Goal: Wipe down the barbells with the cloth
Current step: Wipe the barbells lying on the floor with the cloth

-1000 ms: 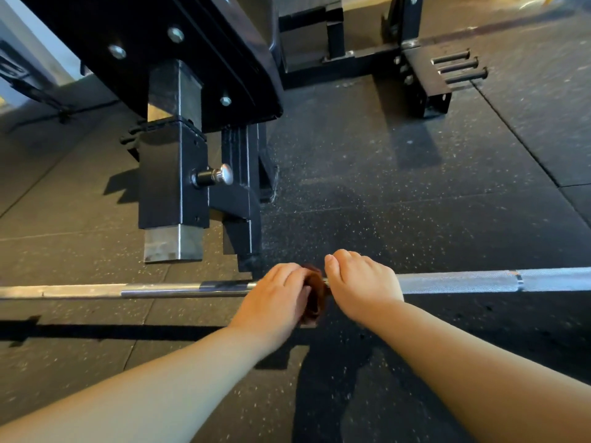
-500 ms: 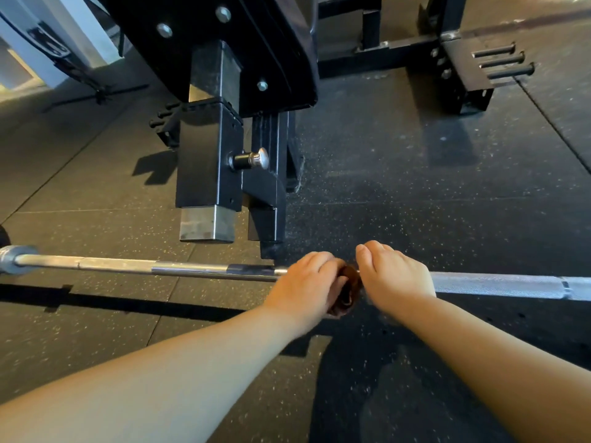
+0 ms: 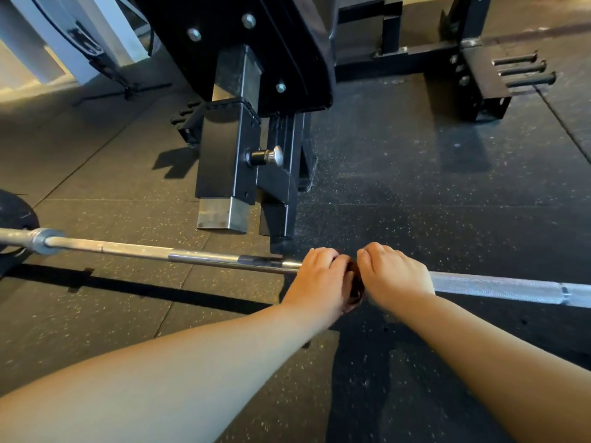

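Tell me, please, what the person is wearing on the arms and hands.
Nothing visible. The left hand and right hand are bare: no gloves, and no ring shows. The left forearm and right forearm are uncovered to the picture's edge, without sleeves, watch or bracelet.

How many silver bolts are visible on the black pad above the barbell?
3. The first bolt is at the upper left of the pad, the second bolt is right of it, and the third bolt is lower down. The pad leaves the picture, so more may be hidden.

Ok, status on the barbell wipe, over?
Left hand grips cloth on barbell. Right hand grips barbell beside it. Bench upright just beyond, clear of hands.
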`<control>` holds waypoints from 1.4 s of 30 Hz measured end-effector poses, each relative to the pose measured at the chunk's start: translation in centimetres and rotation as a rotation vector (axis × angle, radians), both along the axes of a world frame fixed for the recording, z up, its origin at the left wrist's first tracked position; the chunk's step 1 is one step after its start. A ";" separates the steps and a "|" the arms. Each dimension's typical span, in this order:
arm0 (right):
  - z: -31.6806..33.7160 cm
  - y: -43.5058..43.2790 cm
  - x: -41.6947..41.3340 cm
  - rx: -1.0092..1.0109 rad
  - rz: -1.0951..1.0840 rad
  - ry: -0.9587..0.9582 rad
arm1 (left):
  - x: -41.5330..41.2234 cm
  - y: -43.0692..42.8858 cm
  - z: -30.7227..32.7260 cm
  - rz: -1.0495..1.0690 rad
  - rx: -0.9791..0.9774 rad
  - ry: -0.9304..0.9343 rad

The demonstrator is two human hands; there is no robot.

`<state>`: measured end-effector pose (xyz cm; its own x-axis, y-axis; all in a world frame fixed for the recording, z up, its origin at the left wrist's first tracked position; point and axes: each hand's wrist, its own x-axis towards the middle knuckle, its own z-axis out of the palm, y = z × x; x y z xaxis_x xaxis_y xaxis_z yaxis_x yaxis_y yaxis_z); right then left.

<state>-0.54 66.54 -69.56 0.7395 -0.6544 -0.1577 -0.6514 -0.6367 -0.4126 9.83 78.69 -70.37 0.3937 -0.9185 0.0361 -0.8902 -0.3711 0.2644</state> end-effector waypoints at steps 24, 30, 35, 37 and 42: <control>-1.5 5.5 3.3 -0.334 0.338 -0.001 | 7.8 4.8 0.2 0.497 -0.079 -0.010; -2.6 5.7 2.4 -0.321 0.368 -0.173 | 3.0 -0.8 1.8 0.476 -0.032 0.257; -0.9 4.0 3.6 -0.347 0.410 0.076 | 3.8 -1.5 0.6 0.463 -0.141 0.351; 0.6 3.6 4.3 -0.289 0.481 0.227 | 3.6 -1.1 -0.2 0.485 -0.262 0.343; 2.9 2.6 6.3 -0.289 0.661 0.506 | 3.3 -0.7 -0.7 0.518 -0.344 0.359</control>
<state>5.79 69.15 -66.68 0.8673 -0.1818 -0.4634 -0.1734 -0.9830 0.0610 13.12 77.94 -71.12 0.8180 -0.5701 0.0763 -0.4580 -0.5654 0.6860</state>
